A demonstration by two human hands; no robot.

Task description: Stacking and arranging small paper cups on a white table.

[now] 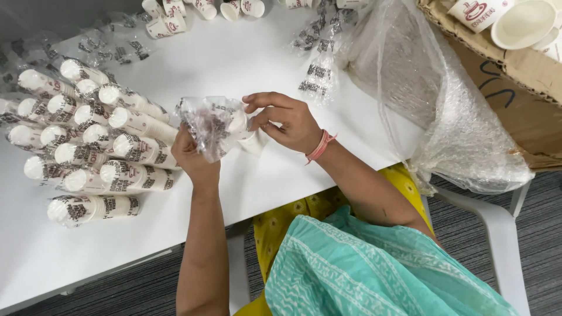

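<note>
Above the near edge of the white worktop (246,64), both hands meet around a short stack of paper cups (244,133) going into a clear printed plastic sleeve (206,124). The left hand (196,161) is clamped on the sleeve from below, its fingers hidden behind the crumpled film. The right hand (290,122) comes from the other side, thumb and fingers (263,99) pinched on the rim end of the stack. The stack lies roughly level, its long axis running left to right, so the sleeve sits directly to the left of the right fingers and the 2 hands face each other along that line. The right hand is the one touching the cups; the left touches only film.

Well to the left lies a pile of wrapped cup stacks (93,140), all on their sides. Loose cups (175,17) stand at the far edge, beside flat empty sleeves (319,52). A large clear bag (445,117) slumps over the right edge against a cardboard box (521,76) holding more cups. Below is grey carpet (544,228) and a white chair (497,234).
</note>
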